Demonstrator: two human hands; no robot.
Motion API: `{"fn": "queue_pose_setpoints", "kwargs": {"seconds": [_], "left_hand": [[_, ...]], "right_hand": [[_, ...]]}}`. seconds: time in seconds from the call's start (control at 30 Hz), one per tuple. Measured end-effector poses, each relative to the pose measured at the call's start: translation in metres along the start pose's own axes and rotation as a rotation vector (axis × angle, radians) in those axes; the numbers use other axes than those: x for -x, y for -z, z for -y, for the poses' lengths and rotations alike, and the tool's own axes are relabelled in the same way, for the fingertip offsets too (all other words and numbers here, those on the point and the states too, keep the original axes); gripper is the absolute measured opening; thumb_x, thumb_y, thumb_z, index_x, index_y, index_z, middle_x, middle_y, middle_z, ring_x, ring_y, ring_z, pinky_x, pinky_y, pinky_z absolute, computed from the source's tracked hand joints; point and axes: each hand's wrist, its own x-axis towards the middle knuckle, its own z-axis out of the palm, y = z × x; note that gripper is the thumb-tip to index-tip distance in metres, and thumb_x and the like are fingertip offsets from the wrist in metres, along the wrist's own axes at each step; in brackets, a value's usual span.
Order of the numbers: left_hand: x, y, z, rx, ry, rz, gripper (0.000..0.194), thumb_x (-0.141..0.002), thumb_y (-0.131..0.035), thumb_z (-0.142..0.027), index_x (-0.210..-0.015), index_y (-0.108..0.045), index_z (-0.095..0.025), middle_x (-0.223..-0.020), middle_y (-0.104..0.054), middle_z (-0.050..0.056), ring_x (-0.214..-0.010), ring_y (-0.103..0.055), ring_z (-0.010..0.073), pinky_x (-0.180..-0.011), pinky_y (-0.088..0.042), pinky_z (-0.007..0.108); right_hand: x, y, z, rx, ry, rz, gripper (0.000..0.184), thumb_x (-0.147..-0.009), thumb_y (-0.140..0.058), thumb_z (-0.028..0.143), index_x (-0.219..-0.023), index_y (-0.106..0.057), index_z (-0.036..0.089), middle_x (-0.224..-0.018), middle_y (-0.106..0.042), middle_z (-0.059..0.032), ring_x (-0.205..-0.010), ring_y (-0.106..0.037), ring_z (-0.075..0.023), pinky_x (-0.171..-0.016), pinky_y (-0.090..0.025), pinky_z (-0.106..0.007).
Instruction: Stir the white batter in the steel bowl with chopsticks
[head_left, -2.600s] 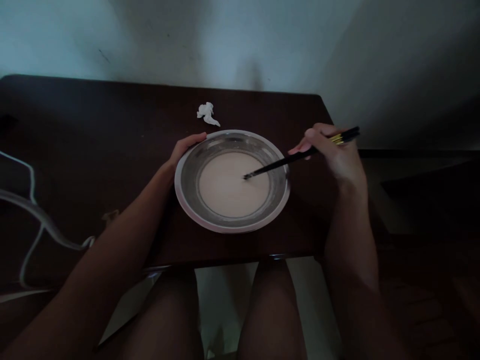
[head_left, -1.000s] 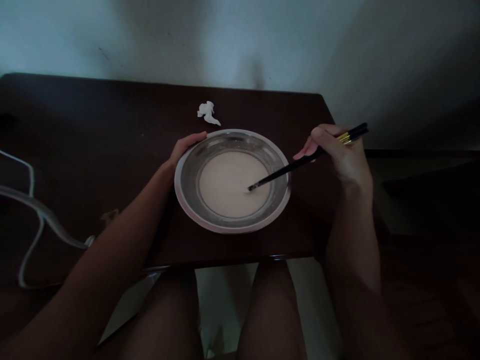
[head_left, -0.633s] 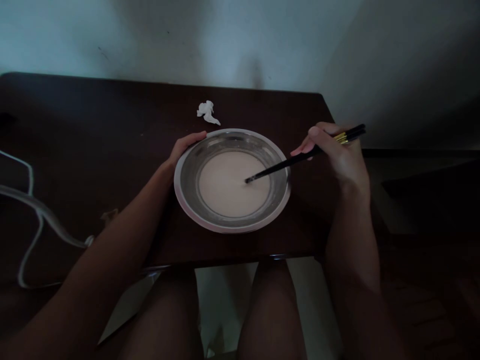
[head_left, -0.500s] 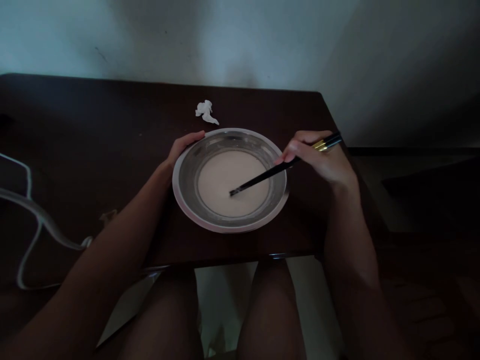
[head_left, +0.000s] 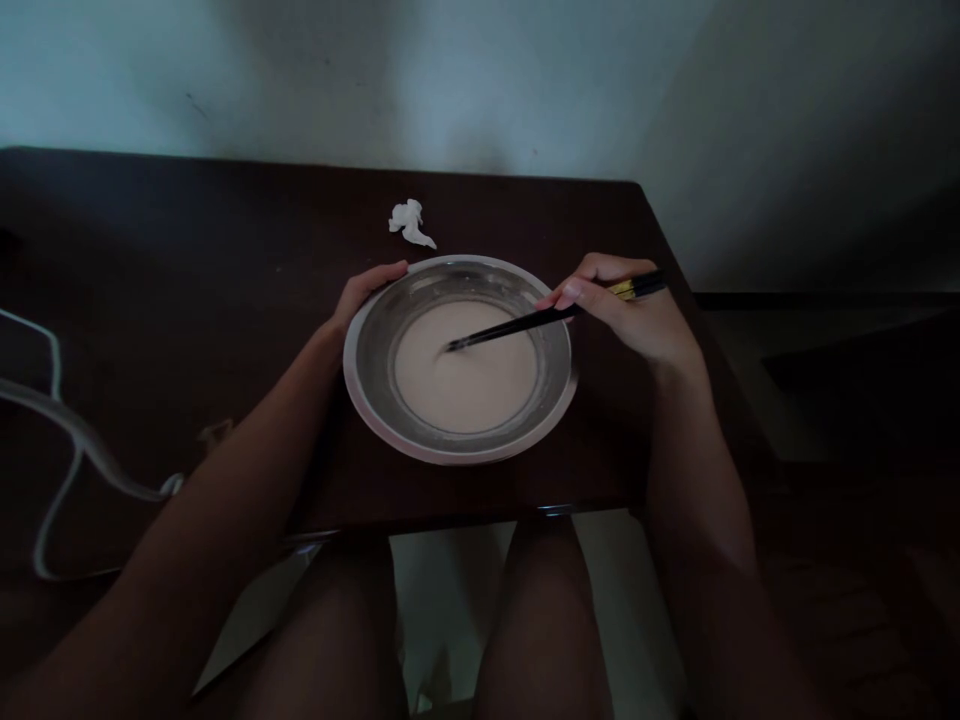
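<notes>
A round metal basin [head_left: 371, 405] stands on the dark table, holding a smooth pale, milky liquid [head_left: 469, 395]. My left hand [head_left: 364, 290] grips the basin's far left side, its fingers along the outside of the rim and partly hidden. Over the right rim, my right hand [head_left: 626, 305] is closed around a pair of black chopsticks [head_left: 517, 325] with gold bands. They slant down to the left, and their tips dip into the liquid left of its middle, where a small ripple shows.
A crumpled white tissue [head_left: 411, 222] lies behind the basin on the dark table [head_left: 187, 250]. White cables [head_left: 97, 450] run over the table's left side, near my left forearm. A pale wall [head_left: 480, 90] rises behind. My legs are under the table's front edge.
The chopstick tips have moved left and toward the far side of the liquid. My right hand has shifted slightly left with them, while my left hand stays on the basin.
</notes>
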Motion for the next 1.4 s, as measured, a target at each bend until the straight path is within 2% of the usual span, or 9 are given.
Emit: {"fn": "queue_pose_setpoints", "kwargs": {"seconds": [0.13, 0.33, 0.53, 0.73, 0.9, 1.07, 1.13, 1.27, 1.4], "left_hand": [[-0.0010, 0.0020, 0.0014, -0.017, -0.018, 0.033, 0.029, -0.095, -0.054, -0.036, -0.095, -0.078, -0.021, -0.076, -0.079, 0.004, -0.095, -0.078, 0.0253, -0.083, -0.061, 0.029], [0.0004, 0.0007, 0.0019, -0.031, -0.038, 0.030, 0.028, -0.093, -0.056, -0.037, -0.096, -0.078, -0.019, -0.078, -0.079, 0.006, -0.092, -0.078, 0.0260, -0.081, -0.062, 0.030], [0.0012, 0.0012, 0.0025, -0.007, -0.018, 0.046, 0.030, -0.095, -0.054, -0.037, -0.090, -0.077, -0.018, -0.079, -0.079, 0.005, -0.101, -0.076, 0.0263, -0.085, -0.061, 0.029], [-0.0010, 0.0008, 0.0017, 0.005, -0.027, 0.051, 0.030, -0.098, -0.053, -0.034, -0.088, -0.076, -0.018, -0.081, -0.080, 0.004, -0.105, -0.075, 0.0218, -0.089, -0.059, 0.024], [0.0026, 0.0016, 0.0024, 0.048, 0.000, 0.094, 0.031, -0.097, -0.056, -0.038, -0.084, -0.076, -0.018, -0.083, -0.081, 0.004, -0.107, -0.075, 0.0221, -0.093, -0.058, 0.024], [0.0007, 0.0005, 0.0024, 0.005, -0.021, 0.064, 0.031, -0.097, -0.053, -0.036, -0.093, -0.077, -0.017, -0.083, -0.080, 0.005, -0.103, -0.075, 0.0240, -0.091, -0.060, 0.029], [-0.0013, -0.0002, 0.0028, -0.007, -0.034, 0.041, 0.032, -0.097, -0.050, -0.034, -0.098, -0.077, -0.017, -0.081, -0.079, 0.005, -0.100, -0.076, 0.0243, -0.089, -0.060, 0.031], [-0.0032, 0.0003, 0.0036, -0.032, -0.053, 0.025, 0.033, -0.097, -0.049, -0.035, -0.100, -0.076, -0.018, -0.080, -0.078, 0.006, -0.097, -0.077, 0.0254, -0.087, -0.060, 0.032], [-0.0016, 0.0002, 0.0020, -0.099, -0.050, 0.008, 0.032, -0.097, -0.049, -0.034, -0.098, -0.077, -0.018, -0.078, -0.077, 0.005, -0.098, -0.076, 0.0263, -0.085, -0.060, 0.031]], "right_hand": [[0.0039, 0.0078, 0.0031, 0.001, 0.020, -0.177, 0.040, -0.089, -0.076, 0.050, -0.060, -0.070, 0.025, -0.064, -0.074, -0.0007, -0.061, -0.068, -0.0155, -0.053, -0.050, -0.028], [0.0019, -0.0009, 0.0011, -0.005, -0.034, 0.049, 0.030, -0.087, -0.078, 0.048, -0.068, -0.075, 0.024, -0.077, -0.079, -0.0013, -0.071, -0.073, -0.0167, -0.061, -0.057, -0.028], [0.0044, 0.0075, 0.0010, -0.016, 0.036, -0.178, 0.039, -0.092, -0.074, 0.045, -0.060, -0.071, 0.024, -0.065, -0.075, -0.0012, -0.059, -0.066, -0.0156, -0.053, -0.050, -0.029], [0.0022, 0.0013, -0.0001, -0.029, -0.002, 0.038, 0.030, -0.088, -0.078, 0.045, -0.068, -0.076, 0.023, -0.077, -0.080, -0.0011, -0.068, -0.072, -0.0163, -0.060, -0.056, -0.028], [0.0029, 0.0065, 0.0008, -0.013, 0.031, -0.158, 0.040, -0.089, -0.076, 0.048, -0.059, -0.070, 0.023, -0.063, -0.074, -0.0006, -0.062, -0.070, -0.0157, -0.051, -0.049, -0.027], [0.0018, 0.0019, 0.0018, 0.000, 0.002, 0.008, 0.037, -0.088, -0.077, 0.052, -0.064, -0.073, 0.024, -0.071, -0.077, -0.0009, -0.070, -0.074, -0.0157, -0.062, -0.056, -0.027], [0.0001, 0.0007, -0.0001, 0.016, 0.017, -0.004, 0.035, -0.086, -0.078, 0.053, -0.066, -0.073, 0.024, -0.074, -0.077, -0.0008, -0.076, -0.076, -0.0170, -0.068, -0.059, -0.029], [0.0021, 0.0062, 0.0015, 0.036, 0.036, -0.158, 0.042, -0.089, -0.075, 0.053, -0.059, -0.069, 0.025, -0.064, -0.073, -0.0006, -0.063, -0.071, -0.0160, -0.059, -0.055, -0.030], [0.0035, 0.0034, 0.0044, 0.022, 0.008, -0.022, 0.040, -0.088, -0.076, 0.054, -0.061, -0.072, 0.024, -0.067, -0.075, -0.0010, -0.066, -0.073, -0.0171, -0.060, -0.056, -0.030]]}}
